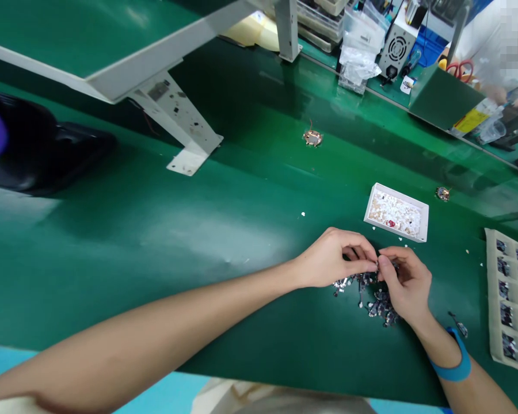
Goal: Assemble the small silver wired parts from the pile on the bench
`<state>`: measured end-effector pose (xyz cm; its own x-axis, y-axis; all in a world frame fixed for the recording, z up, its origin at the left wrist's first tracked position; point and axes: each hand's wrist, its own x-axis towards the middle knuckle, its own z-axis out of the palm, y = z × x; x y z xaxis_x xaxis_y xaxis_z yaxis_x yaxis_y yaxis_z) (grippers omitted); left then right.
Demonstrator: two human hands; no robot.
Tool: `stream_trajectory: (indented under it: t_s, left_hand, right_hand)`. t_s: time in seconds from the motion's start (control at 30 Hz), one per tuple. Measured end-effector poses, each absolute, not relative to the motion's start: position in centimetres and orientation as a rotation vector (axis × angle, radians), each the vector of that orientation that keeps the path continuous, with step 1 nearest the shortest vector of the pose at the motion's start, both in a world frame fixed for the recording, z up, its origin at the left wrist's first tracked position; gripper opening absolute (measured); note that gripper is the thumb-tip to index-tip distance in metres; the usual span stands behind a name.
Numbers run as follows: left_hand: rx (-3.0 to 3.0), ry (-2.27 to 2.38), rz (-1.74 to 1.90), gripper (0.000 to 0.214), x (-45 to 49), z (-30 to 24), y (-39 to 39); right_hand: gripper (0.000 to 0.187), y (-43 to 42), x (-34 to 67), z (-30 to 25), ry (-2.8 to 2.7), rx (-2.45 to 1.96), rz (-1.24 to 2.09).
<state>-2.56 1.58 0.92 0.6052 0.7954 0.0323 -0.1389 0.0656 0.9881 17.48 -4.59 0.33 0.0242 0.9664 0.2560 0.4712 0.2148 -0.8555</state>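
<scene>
On the green mat [242, 241], near right, our left hand [328, 259] and right hand [408, 284] pinch one small part [376, 264] together above the pile of components [377, 299], near the white tray [396, 213].

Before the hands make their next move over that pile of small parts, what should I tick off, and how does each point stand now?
1. Left hand and right hand meet above the pile of small parts: ok.
2. A part pinched between the fingertips: cannot tell, too small.
3. White tray sits upright behind the hands, apart from them: ok.
4. Compartment tray lies to the right, within view: ok.
5. Stray white bits lie on the green mat: not ok.
</scene>
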Motion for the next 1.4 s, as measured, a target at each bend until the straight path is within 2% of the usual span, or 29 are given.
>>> stream_trajectory:
  t_s: [0.63, 0.83, 1.03, 1.1, 1.23, 1.4]
  left_hand:
    - [1.404, 0.581, 0.86, 0.012, -2.5, 1.3, 0.9]
    - [1.438, 0.6, 0.875, 0.02, -2.4, 1.2, 0.4]
    - [1.747, 0.683, 1.2, 0.007, -2.8, 0.5, 1.0]
    - [1.899, 0.851, 1.29, 0.001, -3.9, 0.0, 3.1]
    - [2.029, 1.641, 1.182, 0.014, -6.4, -0.5, 10.8]
    - [1.95, 1.914, 1.074, 0.03, -7.3, -1.4, 18.5]
  right_hand:
    - [0.017, -4.7, 17.6, 0.5, -1.656, -1.337, 0.789]
    - [0.021, -4.9, 17.8, 0.4, -1.726, -1.366, 0.732]
    - [0.014, -4.3, 16.7, 0.9, -1.546, -1.474, 0.839]
    - [0.014, -4.2, 16.3, 0.9, -1.564, -1.494, 0.879]
    - [0.01, -4.4, 15.7, 1.0, -1.642, -1.438, 0.84]
    - [0.011, -4.4, 15.2, 0.6, -1.637, -1.349, 0.695]
